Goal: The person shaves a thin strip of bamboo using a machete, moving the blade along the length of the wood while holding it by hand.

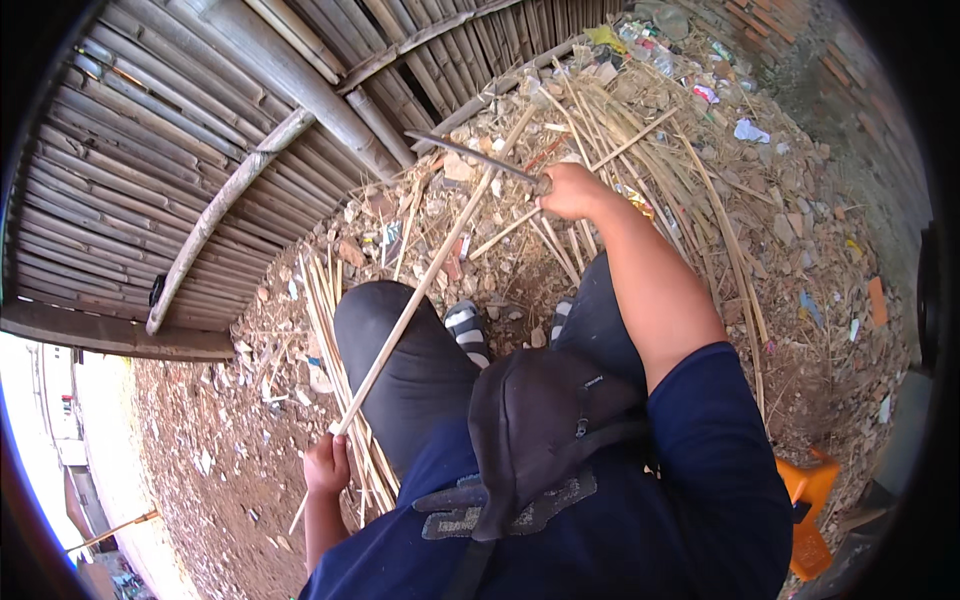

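My left hand (328,463), low at the left beside my knee, is closed round one end of a long pale bamboo strip (425,283). The strip slants up and away across my left thigh, its far end above the ground ahead. In my right hand (572,190), held out in front, is the handle of a long knife (455,148) with a dark narrow blade pointing left. Blade and strip cross near the strip's far end; whether they touch I cannot tell. A bundle of bamboo strips (320,300) lies along the outside of my left leg.
More split bamboo (650,165) lies scattered ahead and to the right, among stones and litter. A bamboo wall (160,170) with thick poles rises at the left, and a brick wall (850,100) at the far right. An orange plastic stool (808,510) is at my lower right.
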`<state>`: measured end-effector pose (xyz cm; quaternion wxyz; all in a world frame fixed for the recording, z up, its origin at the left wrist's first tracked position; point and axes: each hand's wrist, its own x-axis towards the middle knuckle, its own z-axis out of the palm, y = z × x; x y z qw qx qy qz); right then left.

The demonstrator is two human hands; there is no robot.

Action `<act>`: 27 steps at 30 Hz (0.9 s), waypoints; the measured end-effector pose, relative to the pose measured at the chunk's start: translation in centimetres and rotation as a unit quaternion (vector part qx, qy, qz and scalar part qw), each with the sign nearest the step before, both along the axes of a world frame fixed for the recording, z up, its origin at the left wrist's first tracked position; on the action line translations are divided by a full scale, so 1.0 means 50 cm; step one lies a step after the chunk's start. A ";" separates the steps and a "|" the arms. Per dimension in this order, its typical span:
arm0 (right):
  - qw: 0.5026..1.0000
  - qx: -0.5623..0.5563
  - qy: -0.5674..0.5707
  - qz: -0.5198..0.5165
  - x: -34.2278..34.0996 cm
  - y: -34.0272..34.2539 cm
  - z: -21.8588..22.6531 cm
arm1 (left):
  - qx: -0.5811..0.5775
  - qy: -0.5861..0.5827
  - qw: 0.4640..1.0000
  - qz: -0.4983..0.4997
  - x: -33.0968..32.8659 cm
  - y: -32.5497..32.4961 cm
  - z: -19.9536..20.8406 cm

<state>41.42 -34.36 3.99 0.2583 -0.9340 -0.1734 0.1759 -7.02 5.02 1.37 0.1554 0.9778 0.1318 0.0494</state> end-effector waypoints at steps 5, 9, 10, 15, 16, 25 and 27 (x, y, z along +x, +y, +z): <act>0.992 -0.047 -0.023 0.117 -0.100 0.054 0.076 | -0.040 0.026 0.998 0.043 -0.003 -0.032 0.012; 0.997 0.018 0.001 0.070 -0.046 0.031 -0.034 | -0.036 0.022 0.999 0.034 0.006 -0.006 0.004; 0.997 0.053 0.063 -0.001 -0.014 0.004 -0.070 | -0.046 0.029 0.998 0.039 -0.002 0.007 -0.007; 0.992 0.054 -0.044 -0.101 0.047 -0.039 -0.043 | 0.005 0.033 0.999 0.010 0.001 -0.008 0.063; 0.989 0.068 -0.071 -0.106 0.030 -0.036 -0.043 | -0.004 0.023 1.000 0.019 -0.004 -0.006 0.049; 0.979 0.102 -0.088 -0.156 -0.024 -0.035 0.039 | -0.058 -0.056 0.990 0.114 -0.051 -0.016 -0.065; 0.975 0.125 -0.080 -0.166 -0.006 -0.045 0.018 | -0.063 -0.081 0.983 0.153 -0.082 0.004 -0.110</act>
